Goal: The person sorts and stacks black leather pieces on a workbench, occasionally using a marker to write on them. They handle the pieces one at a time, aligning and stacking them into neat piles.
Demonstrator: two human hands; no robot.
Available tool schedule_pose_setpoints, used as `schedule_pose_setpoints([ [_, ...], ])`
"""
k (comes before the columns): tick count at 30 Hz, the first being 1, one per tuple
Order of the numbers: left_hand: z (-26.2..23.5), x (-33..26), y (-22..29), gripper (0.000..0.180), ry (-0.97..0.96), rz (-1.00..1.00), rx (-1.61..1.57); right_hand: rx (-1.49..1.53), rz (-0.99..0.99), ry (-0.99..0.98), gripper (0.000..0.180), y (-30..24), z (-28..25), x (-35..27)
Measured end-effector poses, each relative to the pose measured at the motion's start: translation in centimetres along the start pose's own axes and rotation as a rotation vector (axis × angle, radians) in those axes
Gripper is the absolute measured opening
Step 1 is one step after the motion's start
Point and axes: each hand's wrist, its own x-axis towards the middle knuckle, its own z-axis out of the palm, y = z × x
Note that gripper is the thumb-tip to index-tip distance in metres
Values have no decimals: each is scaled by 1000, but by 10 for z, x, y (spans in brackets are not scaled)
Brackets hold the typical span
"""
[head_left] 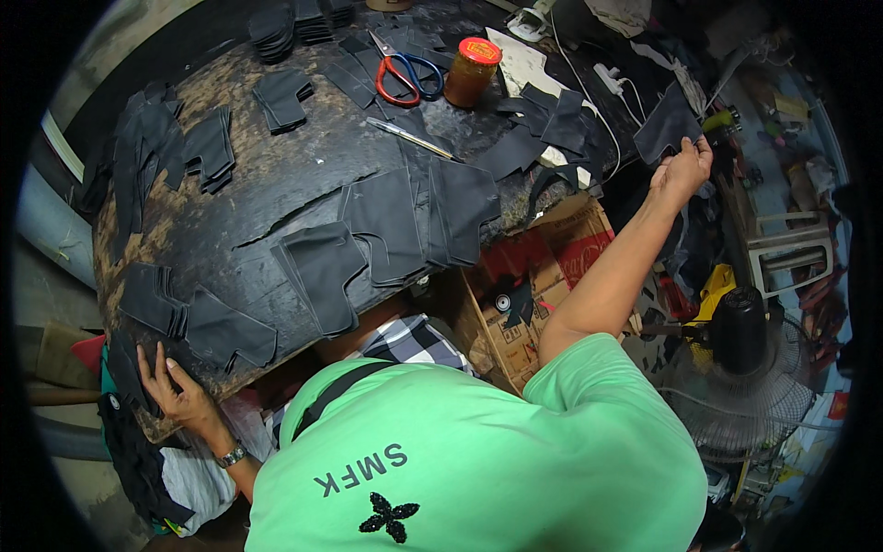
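L hand (179, 391): open, fingers spread flat on table (276, 198) edge, near black pieces (198, 322).
R hand (682, 167): arm out, pinching black piece (664, 127).
Scissors (407, 75): by jar (472, 71).

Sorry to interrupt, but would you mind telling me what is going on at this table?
A person in a green shirt leans over a worn round table strewn with cut black fabric pieces. The right hand reaches out past the table's far edge and grips a black piece. The left hand rests on the near rim beside a stack of pieces. Scissors and a jar lie untouched.
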Motion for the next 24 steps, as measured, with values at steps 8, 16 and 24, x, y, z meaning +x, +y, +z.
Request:
schedule_pose_setpoints([
  [8,-2,0,5,26,-14,-24,5,8,-12,-36,32,10,8,3],
  [16,-1,1,6,26,-16,-30,6,41,1,-27,32,39,30,13],
  [24,-3,-1,7,25,-22,-86,16,-945,-250,-415,60,119,21,28],
])
